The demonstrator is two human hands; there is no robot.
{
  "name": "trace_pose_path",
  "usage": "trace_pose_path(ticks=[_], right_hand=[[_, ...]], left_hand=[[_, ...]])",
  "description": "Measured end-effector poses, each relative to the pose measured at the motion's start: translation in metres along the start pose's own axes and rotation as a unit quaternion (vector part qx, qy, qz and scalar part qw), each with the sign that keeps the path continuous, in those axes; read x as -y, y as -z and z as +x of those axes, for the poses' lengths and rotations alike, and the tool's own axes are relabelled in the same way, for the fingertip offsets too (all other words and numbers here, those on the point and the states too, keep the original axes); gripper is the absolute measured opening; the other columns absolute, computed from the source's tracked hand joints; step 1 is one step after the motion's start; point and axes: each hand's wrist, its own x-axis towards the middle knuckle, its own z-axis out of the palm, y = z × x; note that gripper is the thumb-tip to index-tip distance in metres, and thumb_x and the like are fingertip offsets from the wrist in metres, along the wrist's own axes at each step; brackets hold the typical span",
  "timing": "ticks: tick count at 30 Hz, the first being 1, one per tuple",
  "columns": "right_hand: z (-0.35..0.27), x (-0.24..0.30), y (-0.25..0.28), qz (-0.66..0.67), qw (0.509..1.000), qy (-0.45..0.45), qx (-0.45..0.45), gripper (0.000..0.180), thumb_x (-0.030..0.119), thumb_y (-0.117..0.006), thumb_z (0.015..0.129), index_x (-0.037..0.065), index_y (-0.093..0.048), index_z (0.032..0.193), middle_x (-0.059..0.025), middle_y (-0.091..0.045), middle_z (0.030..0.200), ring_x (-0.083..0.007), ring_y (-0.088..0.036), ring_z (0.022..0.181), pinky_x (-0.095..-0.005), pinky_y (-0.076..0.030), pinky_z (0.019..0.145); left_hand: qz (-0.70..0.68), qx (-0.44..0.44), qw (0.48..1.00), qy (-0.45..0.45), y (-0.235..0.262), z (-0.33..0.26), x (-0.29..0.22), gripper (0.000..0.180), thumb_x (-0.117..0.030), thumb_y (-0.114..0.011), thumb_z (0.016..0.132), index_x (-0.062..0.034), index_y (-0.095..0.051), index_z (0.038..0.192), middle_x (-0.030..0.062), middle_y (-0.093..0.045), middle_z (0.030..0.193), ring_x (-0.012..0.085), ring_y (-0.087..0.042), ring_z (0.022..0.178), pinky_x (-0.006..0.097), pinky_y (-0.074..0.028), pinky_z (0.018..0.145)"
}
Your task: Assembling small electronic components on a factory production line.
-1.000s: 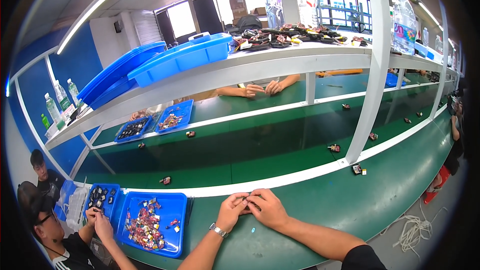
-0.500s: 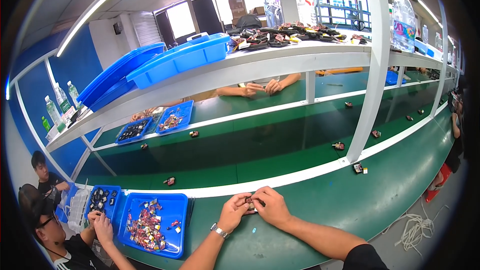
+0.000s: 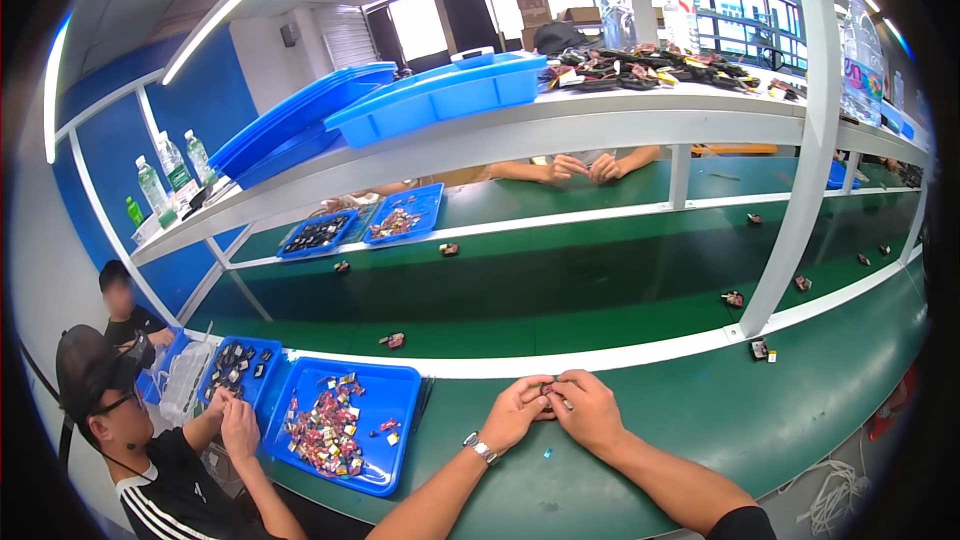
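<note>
Close together over the green bench, my left hand (image 3: 515,413), with a metal watch at its wrist, and my right hand (image 3: 588,412) both pinch a small dark-red electronic part (image 3: 546,391). Fingers cover most of it, so its exact kind is unclear. A tiny light-blue scrap (image 3: 548,453) lies on the bench just below the hands. To the left stands a blue tray (image 3: 402,418) holding a heap of small red parts with yellow and white labels. One black-and-red part with a white tag (image 3: 760,350) lies on the bench to the right.
A co-worker (image 3: 150,430) sits at left beside a blue tray of black parts (image 3: 262,348). Beyond my bench, a green conveyor belt (image 3: 560,315) carries scattered small parts. A white post (image 3: 800,150) supports a shelf (image 3: 660,127) with trays and bottles. Another person's hands (image 3: 588,169) work opposite.
The whole view has swung left, so bench, trays and shelf sit farther right in the picture. Both hands stay together on the small part, with the fingers slightly shifted.
</note>
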Motion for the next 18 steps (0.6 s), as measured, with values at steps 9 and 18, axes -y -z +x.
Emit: trace_pose_path(ticks=[9, 18], right_hand=[[0.003, 0.001, 0.004, 0.039, 0.998, 0.019, 0.049, 0.031, 0.011, -0.073, 0.077, 0.002, -0.066, 0.106, -0.0126, -0.063, 0.112, -0.0303, -0.062, 0.099, -0.0388, -0.053, 0.084], [0.050, -0.046, -0.009, 0.021, 0.998, 0.035, 0.048, 0.044, 0.009, -0.077, 0.069, 0.002, -0.061, 0.110, -0.0137, -0.065, 0.108, -0.0327, -0.061, 0.099, -0.0395, -0.050, 0.088]], left_hand=[[-0.027, -0.019, 0.999, -0.022, 0.005, 0.003, 0.007, 0.034, -0.001, -0.049, 0.098, -0.0009, -0.047, 0.133, 0.0104, -0.062, 0.122, 0.0158, -0.061, 0.109, 0.031, -0.054, 0.091], [-0.037, -0.078, 0.992, -0.091, 0.005, 0.003, 0.011, 0.039, -0.008, -0.050, 0.099, -0.0024, -0.042, 0.137, 0.0152, -0.058, 0.128, 0.0204, -0.059, 0.114, 0.035, -0.053, 0.093]])
